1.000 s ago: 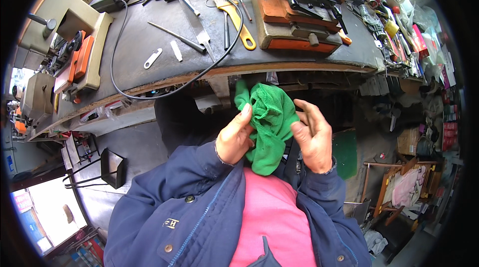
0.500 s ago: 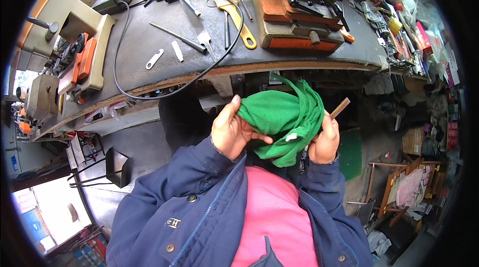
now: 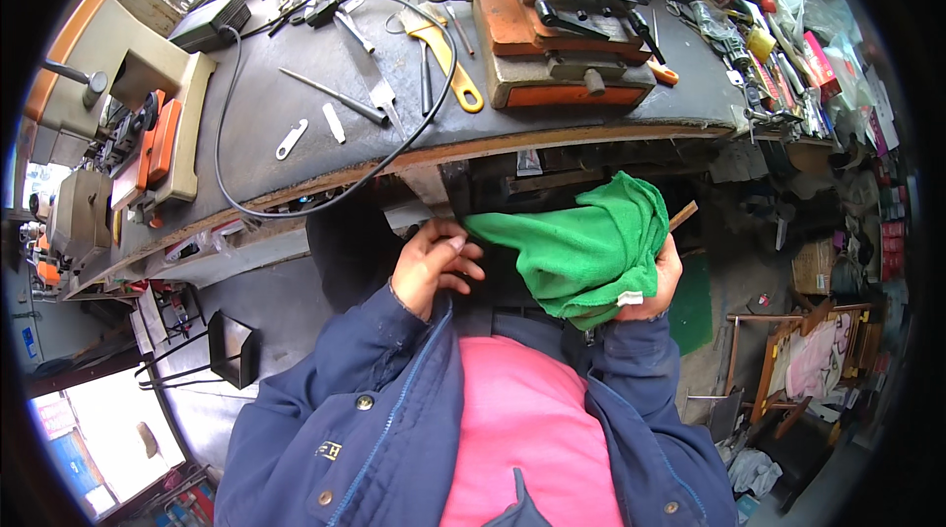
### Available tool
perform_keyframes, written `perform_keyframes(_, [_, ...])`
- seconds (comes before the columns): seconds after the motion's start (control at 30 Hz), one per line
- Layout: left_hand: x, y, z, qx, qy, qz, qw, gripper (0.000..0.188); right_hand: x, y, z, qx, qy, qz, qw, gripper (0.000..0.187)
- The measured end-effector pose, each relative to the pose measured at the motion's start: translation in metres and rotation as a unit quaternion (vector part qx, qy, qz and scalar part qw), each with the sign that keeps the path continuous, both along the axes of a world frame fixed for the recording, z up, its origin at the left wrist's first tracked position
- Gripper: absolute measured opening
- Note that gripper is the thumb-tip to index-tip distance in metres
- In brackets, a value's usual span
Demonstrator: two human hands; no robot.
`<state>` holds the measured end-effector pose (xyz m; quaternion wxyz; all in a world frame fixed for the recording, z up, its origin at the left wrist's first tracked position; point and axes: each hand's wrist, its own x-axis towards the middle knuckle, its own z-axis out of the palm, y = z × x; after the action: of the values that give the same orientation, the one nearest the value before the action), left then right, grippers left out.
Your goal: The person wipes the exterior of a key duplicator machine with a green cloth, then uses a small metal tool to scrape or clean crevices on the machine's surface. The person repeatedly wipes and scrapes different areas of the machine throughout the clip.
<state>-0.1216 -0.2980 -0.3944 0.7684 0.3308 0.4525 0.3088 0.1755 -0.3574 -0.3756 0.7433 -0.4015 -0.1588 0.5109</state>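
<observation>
A green cloth [image 3: 581, 251] with a small white tag is bunched between my hands in front of the pink top. My right hand [image 3: 665, 281] is closed round its right side. From behind the cloth at that hand juts a narrow brownish flat bar [image 3: 683, 216]; its other end is hidden. My left hand [image 3: 434, 263] is at the cloth's drawn-out left corner, with thumb and forefinger close together on it and the other fingers loosely spread.
Ahead runs a dark workbench [image 3: 266, 118] with an orange vise-like machine [image 3: 562, 64] and another machine [image 3: 163, 133] at left. A yellow-handled tool [image 3: 463, 84], a file [image 3: 379, 84] and a looping black cable [image 3: 225, 167] lie there. Tools [image 3: 769, 64] crowd the right end.
The cloth has shifted right and spread wider, its left corner now stretched out. My left hand has moved left and turned; my right hand has moved slightly right.
</observation>
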Motion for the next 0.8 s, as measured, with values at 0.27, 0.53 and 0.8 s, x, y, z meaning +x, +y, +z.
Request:
perform_keyframes(0.27, [0.035,0.004,0.031,0.345,-0.024,-0.173,0.922,0.081,-0.036,0.006,0.023,0.01,-0.076,0.14,0.987,0.047])
perform_keyframes(0.53, [0.044,-0.009,0.084,0.259,-0.037,-0.049,0.964,0.031,-0.04,0.026,0.047,-0.016,-0.14,0.146,0.979,0.032])
perform_keyframes(0.8, [0.044,0.054,0.197,0.547,-0.01,0.243,0.801,0.042,-0.041,0.022,0.033,-0.035,-0.173,0.192,0.965,0.027])
